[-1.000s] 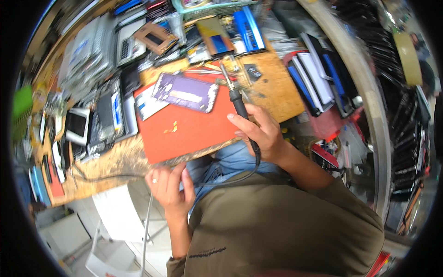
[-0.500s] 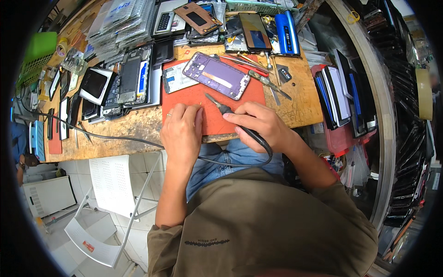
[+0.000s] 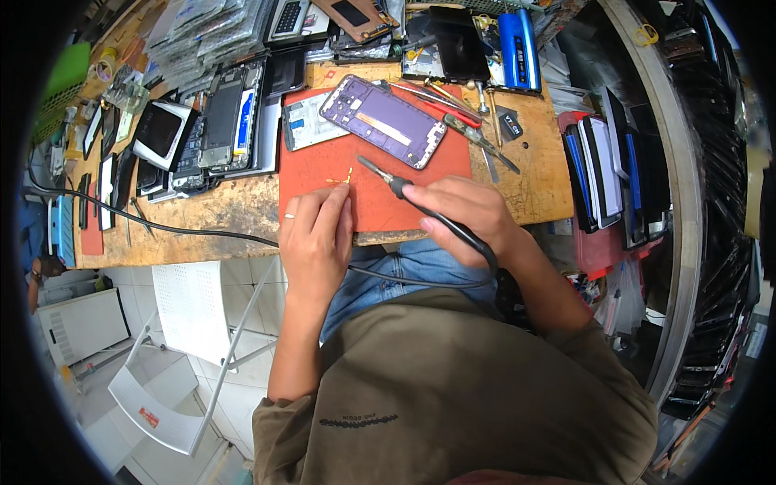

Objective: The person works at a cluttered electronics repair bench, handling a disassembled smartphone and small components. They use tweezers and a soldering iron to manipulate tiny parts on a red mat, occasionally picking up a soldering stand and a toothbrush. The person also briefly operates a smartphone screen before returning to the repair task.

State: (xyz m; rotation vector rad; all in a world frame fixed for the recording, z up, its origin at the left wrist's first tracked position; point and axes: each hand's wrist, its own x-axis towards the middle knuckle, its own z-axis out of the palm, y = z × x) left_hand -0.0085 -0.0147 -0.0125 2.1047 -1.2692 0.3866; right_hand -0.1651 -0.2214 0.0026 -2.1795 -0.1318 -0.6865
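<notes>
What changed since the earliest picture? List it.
The left hand moved from the table edge onto the red mat, reaching small gold pieces. The right hand brought the soldering iron left, its tip nearer them. Unchanged: the right hand's grip; the purple phone frame on the mat.

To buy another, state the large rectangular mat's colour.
The mat is orange-red, clearest in the head view.
</notes>
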